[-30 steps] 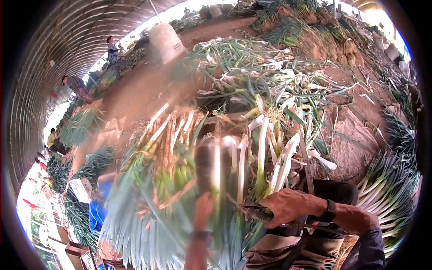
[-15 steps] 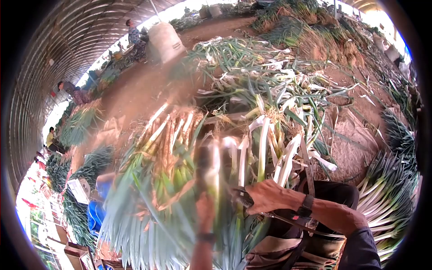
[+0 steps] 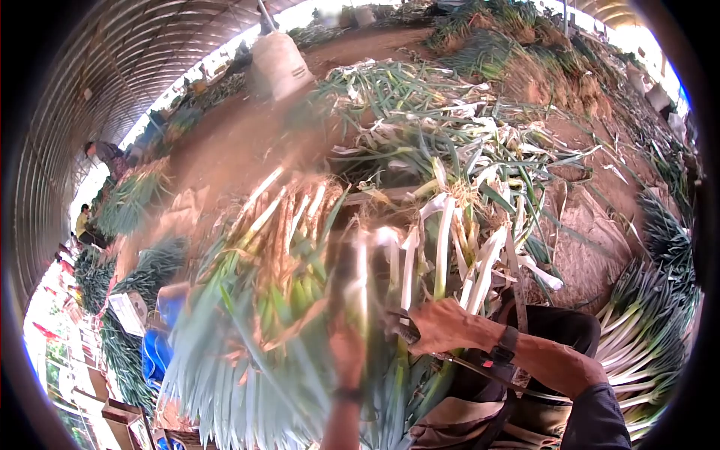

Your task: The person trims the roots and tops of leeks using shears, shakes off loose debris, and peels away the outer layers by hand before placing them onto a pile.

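"What are the hands doing?"

"The right hand [image 3: 444, 327], at five o'clock from the centre of view, has its fingers closed around a dark tool [image 3: 403, 328]. A thin hose [image 3: 487, 369] runs below its wrist. The left hand [image 3: 346, 356], at six o'clock, is blurred against the leeks [image 3: 363, 281]; I can't tell whether its fingers are spread or pinching."

"Where are those leeks?"

"Just beyond both hands, from six round to four o'clock, white ends away from the person, green leaves towards the lap. A rooted bundle [image 3: 296, 217] lies at nine, its long leaves fanning down towards seven."

"Anything in the way?"

"A hazy smear covers the middle, so the left fingers are unclear. A tangled heap of leaves [image 3: 424, 120] spreads at one o'clock, past the stalks."

"And further out?"

"A brown sheet [image 3: 592, 240] at three, a row of leeks [image 3: 637, 334] at four, something blue [image 3: 156, 356] at eight, and a big white sack [image 3: 279, 66] at eleven."

"The floor and the room?"

"Bare brown earth [image 3: 225, 142] under a ribbed, arched roof [image 3: 150, 45]. One person [image 3: 109, 155] bends between nine and ten; another [image 3: 88, 226], in yellow, is low at nine."
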The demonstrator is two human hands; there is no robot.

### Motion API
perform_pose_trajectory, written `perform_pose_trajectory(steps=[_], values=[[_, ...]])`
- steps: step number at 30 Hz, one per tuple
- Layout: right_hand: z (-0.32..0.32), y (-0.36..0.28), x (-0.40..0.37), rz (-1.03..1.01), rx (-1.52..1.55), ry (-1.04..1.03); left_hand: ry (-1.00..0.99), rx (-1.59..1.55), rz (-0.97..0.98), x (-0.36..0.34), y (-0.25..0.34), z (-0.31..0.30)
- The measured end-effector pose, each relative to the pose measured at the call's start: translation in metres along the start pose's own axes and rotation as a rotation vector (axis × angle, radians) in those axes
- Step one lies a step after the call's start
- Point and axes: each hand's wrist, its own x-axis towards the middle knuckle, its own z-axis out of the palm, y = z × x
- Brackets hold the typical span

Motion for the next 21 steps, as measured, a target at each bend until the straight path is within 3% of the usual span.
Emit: perform_pose_trajectory(steps=[2,8,11,13,14,18,21], values=[[0.002,0.006,0.004,0.006,-0.004,0.033,0.042,0.079,0.122,0.001,-0.011,0.006],[0.002,0.004,0.006,0.078,0.052,-0.068,0.108,0.17,0.072,-0.002,0.002,0.002],[-0.006,-0.006,-0.004,-0.033,0.087,-0.032,0.026,0.136,-0.038,-0.002,0.01,-0.002],[0.002,-0.001,-0.004,-0.035,-0.05,-0.012,-0.02,0.134,-0.034,-0.003,0.006,0.003],[0.004,0.001,0.002,0.067,-0.091,-0.084,-0.041,0.134,-0.031,-0.003,0.003,0.005],[-0.001,0.005,0.018,0.126,0.011,0.007,-0.08,0.174,0.006,-0.001,0.001,0.019],[0.0,0.015,0.03,0.145,-0.012,0.016,-0.12,0.279,0.148,-0.003,-0.006,0.023]])
